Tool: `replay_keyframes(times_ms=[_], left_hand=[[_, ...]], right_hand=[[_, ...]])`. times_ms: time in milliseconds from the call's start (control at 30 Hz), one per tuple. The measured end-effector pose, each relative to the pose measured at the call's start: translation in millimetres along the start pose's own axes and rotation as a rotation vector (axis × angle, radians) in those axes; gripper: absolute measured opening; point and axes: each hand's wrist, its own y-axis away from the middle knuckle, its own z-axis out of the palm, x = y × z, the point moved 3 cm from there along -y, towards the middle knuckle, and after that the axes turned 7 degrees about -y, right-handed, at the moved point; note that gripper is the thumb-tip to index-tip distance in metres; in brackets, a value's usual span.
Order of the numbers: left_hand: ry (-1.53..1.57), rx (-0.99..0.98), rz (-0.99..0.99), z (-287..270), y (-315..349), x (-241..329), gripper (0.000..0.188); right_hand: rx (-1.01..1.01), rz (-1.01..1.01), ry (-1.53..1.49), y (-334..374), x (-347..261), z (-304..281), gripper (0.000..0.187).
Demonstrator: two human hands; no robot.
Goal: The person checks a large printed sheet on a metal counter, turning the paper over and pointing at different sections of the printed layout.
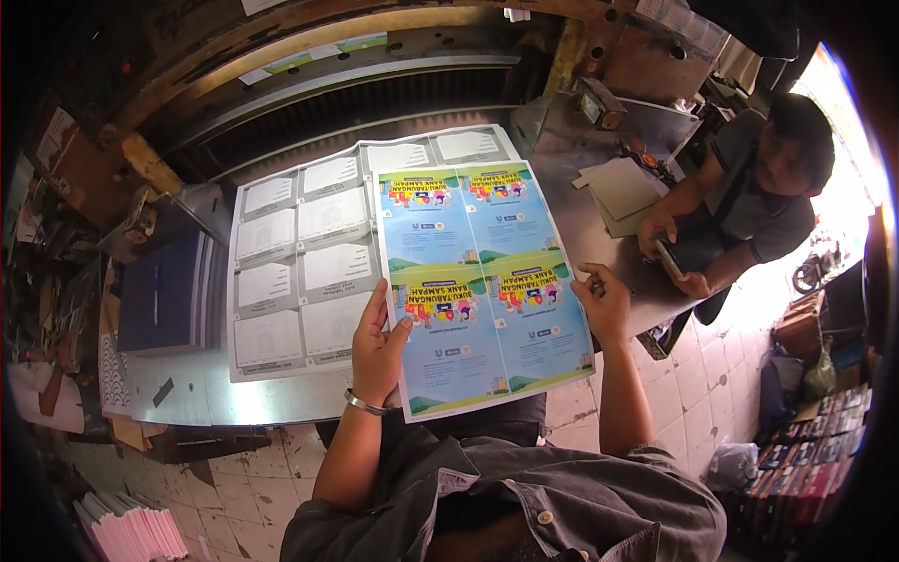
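A large printed sheet [449, 361], blue and green with four repeated cover designs, is held up between my two hands. My left hand [379, 347] grips its left edge, thumb on the printed face. At the right edge, my right hand [604, 302] pinches the paper between thumb and fingers. Beneath and beyond it, a stack of larger grey-and-white form sheets [267, 309] lies on the metal table, partly covered by the colourful sheet. The designs appear upside down from my side.
Dark blue bound stacks [164, 290] stand on the metal table [187, 384] at left. A seated person [768, 187] at right holds a phone [670, 258] near some cream boards [626, 190]. A large machine frame [562, 56] rises behind. Pink-edged stacks [136, 529] sit on the floor.
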Motion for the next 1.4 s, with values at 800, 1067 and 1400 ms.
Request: replay_keyframes(times_ms=[800, 1067, 1400], left_hand=[[-0.058, 0.004, 0.021, -0.4, 0.4, 2.1, 0.067], [-0.048, 0.015, 0.039, 0.1, -0.1, -0.2, 0.068], [-0.013, 0.016, 0.025, -0.6, 1.1, -0.3, 0.081]], right_hand=[[0.002, -0.002, 0.034, 0.8, -4.9, -0.3, 0.034], [0.001, -0.003, 0.010, 0.5, -3.6, -0.7, 0.034], [0.000, -0.007, 0.021, 1.0, -4.9, -0.3, 0.034]])
